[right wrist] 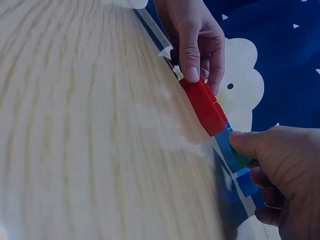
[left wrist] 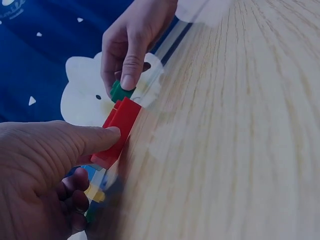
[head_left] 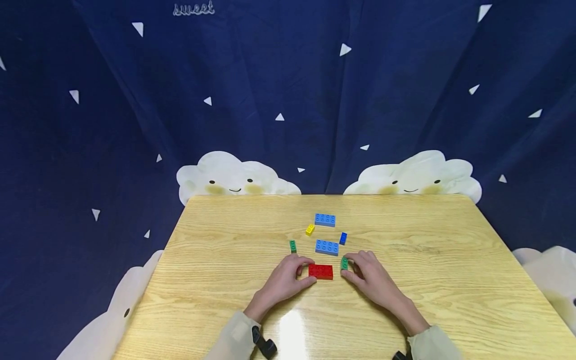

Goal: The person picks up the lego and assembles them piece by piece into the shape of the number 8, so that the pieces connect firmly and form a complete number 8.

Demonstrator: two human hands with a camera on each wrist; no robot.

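Near the middle of the wooden counter [head_left: 225, 280], closer to its front edge than its back, lies a red brick [head_left: 321, 271]. The left hand [head_left: 285, 281] has its fingers curled round the brick's left end, thumb on the near side and fingertips on the far side, as the left wrist view shows. The right hand [head_left: 373, 280] pinches a small green brick [head_left: 344, 263] between thumb and forefinger, just beside the red brick's right end; whether the two bricks touch is hard to tell.

Both bricks look like hard moulded plastic: light, stiff, not fragile, with smooth glossy sides that could slip under a loose grip or skate on the polished counter. The studded tops and crisp edges give better purchase, so the red brick is best held across its short end or its long sides, much as the left hand has it. The green one is so small that only a fingertip pinch on two opposite sides fits.

Farther toward the back edge lie two light blue bricks [head_left: 326, 247] [head_left: 325, 220], a yellow brick [head_left: 310, 229], a dark blue brick [head_left: 343, 238] and another green brick [head_left: 293, 245], all apart from the hands.
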